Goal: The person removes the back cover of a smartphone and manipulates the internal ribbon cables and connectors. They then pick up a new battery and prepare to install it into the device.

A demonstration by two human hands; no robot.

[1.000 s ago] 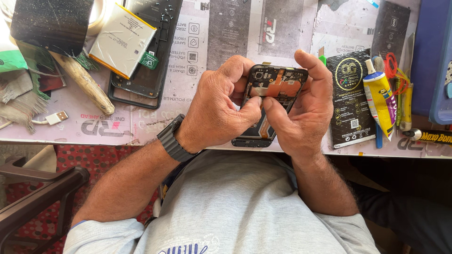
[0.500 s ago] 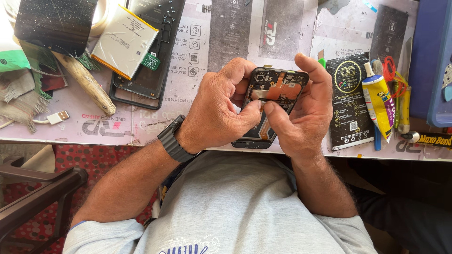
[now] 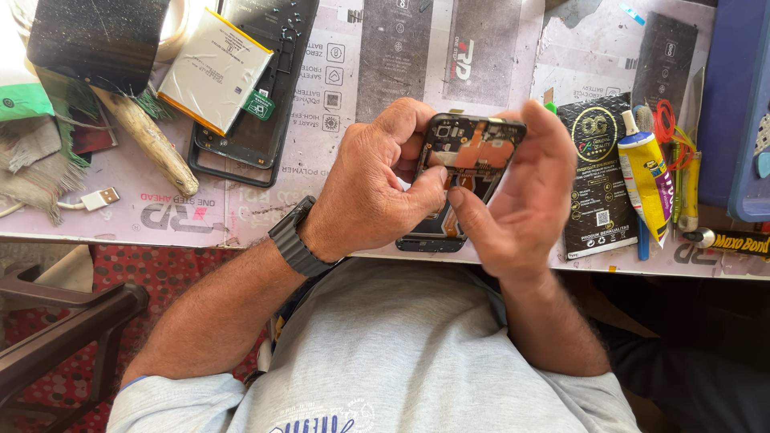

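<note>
An opened black phone (image 3: pixel 473 148) with its back cover off shows orange flex parts and a camera module. It stands tilted, with its lower end on the paper-covered table (image 3: pixel 241 224). My left hand (image 3: pixel 365 188), a dark watch (image 3: pixel 295 239) on its wrist, grips the phone's left side, forefinger pressing on the middle. My right hand (image 3: pixel 525 200) has its thumb on the phone's middle, tip to tip with that forefinger. Its fingers stand straight along the right edge.
At the back left, a white battery (image 3: pixel 215 70) lies on a black phone frame (image 3: pixel 265 136), beside a wooden-handled brush (image 3: pixel 148 140) and a USB plug (image 3: pixel 100 198). To the right are a black packet (image 3: pixel 597 168), a glue tube (image 3: pixel 646 180) and a blue box (image 3: pixel 742 104).
My right fingers, curled over the phone's top right corner before, have straightened and loosened. The phone and my left hand have barely moved.
</note>
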